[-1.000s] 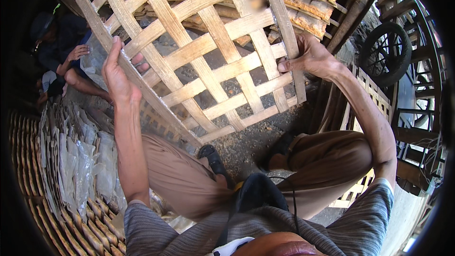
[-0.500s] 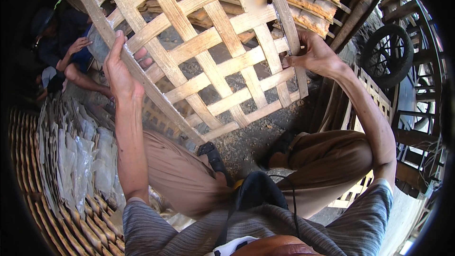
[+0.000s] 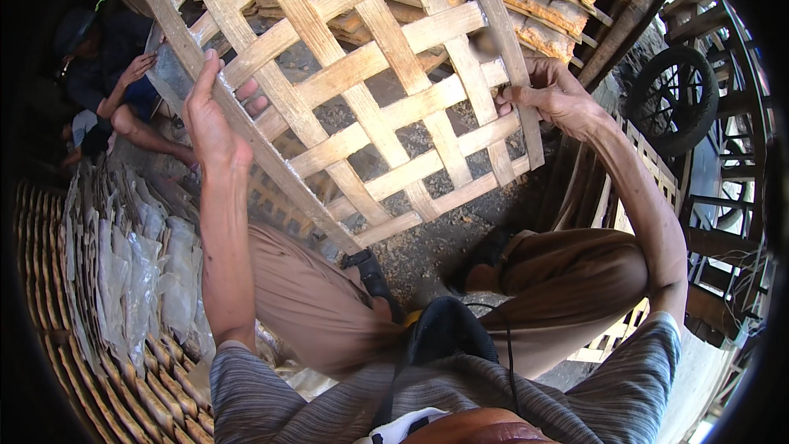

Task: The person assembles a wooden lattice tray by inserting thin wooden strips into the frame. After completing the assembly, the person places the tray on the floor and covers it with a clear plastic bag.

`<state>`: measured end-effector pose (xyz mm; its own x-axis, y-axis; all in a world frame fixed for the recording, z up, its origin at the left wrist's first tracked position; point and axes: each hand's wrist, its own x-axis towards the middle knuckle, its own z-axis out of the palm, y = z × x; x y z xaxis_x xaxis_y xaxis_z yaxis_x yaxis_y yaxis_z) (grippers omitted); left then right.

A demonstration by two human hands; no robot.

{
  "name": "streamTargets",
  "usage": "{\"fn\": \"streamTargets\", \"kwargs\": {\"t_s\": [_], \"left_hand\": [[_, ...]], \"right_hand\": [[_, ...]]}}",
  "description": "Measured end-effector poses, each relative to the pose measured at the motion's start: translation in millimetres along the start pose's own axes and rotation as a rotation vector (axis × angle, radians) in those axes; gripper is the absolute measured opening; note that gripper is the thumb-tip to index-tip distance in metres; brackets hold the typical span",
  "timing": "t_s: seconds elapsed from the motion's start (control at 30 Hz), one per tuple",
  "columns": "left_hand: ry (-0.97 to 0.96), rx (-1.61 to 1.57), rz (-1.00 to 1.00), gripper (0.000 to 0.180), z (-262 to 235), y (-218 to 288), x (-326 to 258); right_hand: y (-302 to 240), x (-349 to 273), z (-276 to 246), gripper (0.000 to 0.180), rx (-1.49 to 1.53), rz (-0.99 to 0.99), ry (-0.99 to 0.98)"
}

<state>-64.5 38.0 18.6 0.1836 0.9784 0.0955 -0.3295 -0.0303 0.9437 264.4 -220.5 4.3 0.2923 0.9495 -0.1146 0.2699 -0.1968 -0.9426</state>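
Observation:
A woven bamboo tray with a wooden frame is held up, tilted, in front of me between both hands. On its left edge, my left hand grips the frame, thumb on the near side and fingertips showing through the weave. At the right edge my right hand pinches the frame strip, its fingers curled round it. Broad flat strips cross with open gaps, through which the floor shows. The tray's top runs out of the picture.
Stacked trays with orange-brown slabs rise beyond the tray. Left of me lie a pile of thin cloudy sheets and rows of leaning slats. Another person crouches at the far left. A black wheel stands at the right.
The tray has shifted slightly to the right, and my right hand has moved a little with it. Both hands keep their hold. The other person's hand has moved slightly.

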Motion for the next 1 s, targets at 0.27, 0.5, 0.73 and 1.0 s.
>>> {"fn": "streamTargets", "kwargs": {"t_s": [0.27, 0.5, 0.73, 1.0], "left_hand": [[0.017, -0.01, -0.038, 0.036, 6.6, 0.2, -3.3], [-0.011, -0.009, -0.026, 0.039, -1.7, -3.4, 4.1], [0.023, -0.029, -0.041, 0.033, 2.8, -3.3, 0.5], [-0.009, -0.063, -0.052, 0.034, 1.9, -5.3, 1.5]], "right_hand": [[16.3, 10.1, 11.0, 0.017, 0.111, -0.056, 0.102], [2.9, -3.9, 5.0, 0.033, 0.311, 0.023, -0.007], [23.2, 12.5, 6.7, 0.039, -0.049, -0.073, 0.115], [21.3, 11.6, 5.7, 0.025, 0.02, -0.151, 0.12]]}}
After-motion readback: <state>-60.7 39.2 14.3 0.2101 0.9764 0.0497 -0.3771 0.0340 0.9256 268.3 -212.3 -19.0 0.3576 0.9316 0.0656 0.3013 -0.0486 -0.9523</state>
